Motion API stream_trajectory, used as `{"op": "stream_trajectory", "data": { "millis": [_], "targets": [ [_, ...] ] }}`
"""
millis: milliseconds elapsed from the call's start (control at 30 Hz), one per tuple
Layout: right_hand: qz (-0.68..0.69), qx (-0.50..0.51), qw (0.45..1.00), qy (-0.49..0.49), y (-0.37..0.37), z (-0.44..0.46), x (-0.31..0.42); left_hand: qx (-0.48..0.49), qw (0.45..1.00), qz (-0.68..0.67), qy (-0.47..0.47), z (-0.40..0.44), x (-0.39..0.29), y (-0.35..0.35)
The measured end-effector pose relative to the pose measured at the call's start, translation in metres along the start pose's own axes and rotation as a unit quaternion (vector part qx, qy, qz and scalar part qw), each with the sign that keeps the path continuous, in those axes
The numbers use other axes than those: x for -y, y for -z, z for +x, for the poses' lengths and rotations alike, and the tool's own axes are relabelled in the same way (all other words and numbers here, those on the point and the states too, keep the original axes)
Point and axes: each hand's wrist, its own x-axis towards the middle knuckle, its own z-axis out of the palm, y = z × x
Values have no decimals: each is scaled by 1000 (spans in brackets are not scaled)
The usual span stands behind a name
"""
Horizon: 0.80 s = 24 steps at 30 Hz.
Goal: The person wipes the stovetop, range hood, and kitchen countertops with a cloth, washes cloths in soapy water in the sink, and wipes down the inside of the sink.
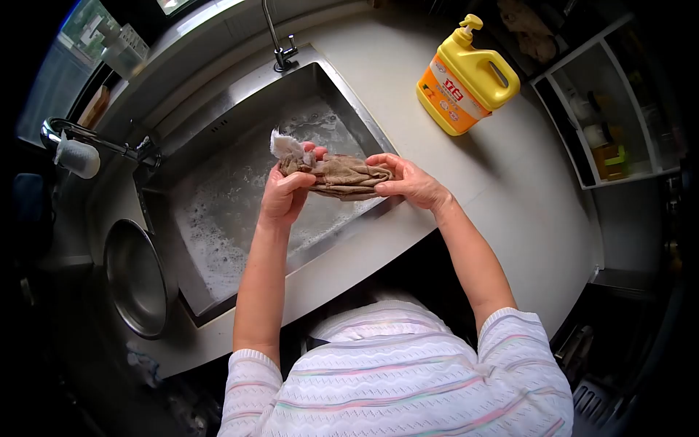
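Note:
A wet, folded brown cloth (346, 177) is stretched between my two hands above the front right part of the sink. Its left end is gripped in my left hand (286, 191), whose fingers curl around it. A whitish, frayed piece (286, 146) sticks up there; I cannot tell whether it is foam or fabric. At the cloth's other end, my right hand (408, 180) pinches it between thumb and fingers. Below them, the metal sink (349, 109) holds cloudy water with suds (211, 247) on its surface.
A yellow pump jug (457, 84) stands on the pale counter (510, 197) at the right. A metal bowl (136, 280) sits left of the sink. Two taps, a large faucet (95, 136) and a slim one (282, 54), rise along the sink's edges. A white rack (611, 109) is far right.

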Motion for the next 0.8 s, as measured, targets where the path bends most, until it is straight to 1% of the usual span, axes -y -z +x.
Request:
{"op": "stream_trajectory", "data": {
  "millis": [33, 67, 167, 200, 233, 300, 333, 400, 500, 567, 600, 700, 733, 800],
  "targets": [
    [-19, -6, 999, 25, 5, -13, 8, 30, 999, 6, 11, 3, 8, -17],
    [-82, -14, 996, 13, 12, -23, 16, 67, 997, 6, 23, 7, 17, -33],
    [-43, -81, 996, 16, 46, -52, 16, 139, 989, 30, 24, 15, 40, -73],
    [-19, -128, 990, 49, 59, -63, 16, 136, 990, 38, 26, 16, 47, -82],
    [7, -147, 985, 85, 70, -78, 17, 107, 991, 61, 46, 19, 55, -90],
    [63, -179, 974, 126, 90, -104, 16, 46, 989, 108, 87, 23, 74, -101],
    [99, -198, 966, 136, 97, -114, 12, 37, 993, 81, 83, 24, 86, -108],
    [171, -236, 944, 156, 109, -130, 6, 51, 992, 62, 95, 26, 102, -123],
    [229, -252, 920, 191, 120, -158, 9, 68, 991, 58, 99, 30, 122, -141],
    [228, -269, 911, 211, 130, -173, 11, 88, 989, 76, 96, 36, 138, -140],
    [229, -278, 908, 217, 135, -180, 13, 71, 991, 77, 87, 34, 141, -150],
    [233, -293, 895, 242, 149, -199, 20, 61, 993, 38, 94, 38, 151, -157],
    [233, -303, 889, 253, 155, -204, 21, 76, 992, 51, 88, 42, 154, -157],
    [228, -336, 871, 277, 170, -216, 27, 73, 991, 40, 105, 46, 156, -169]
  ]
}}
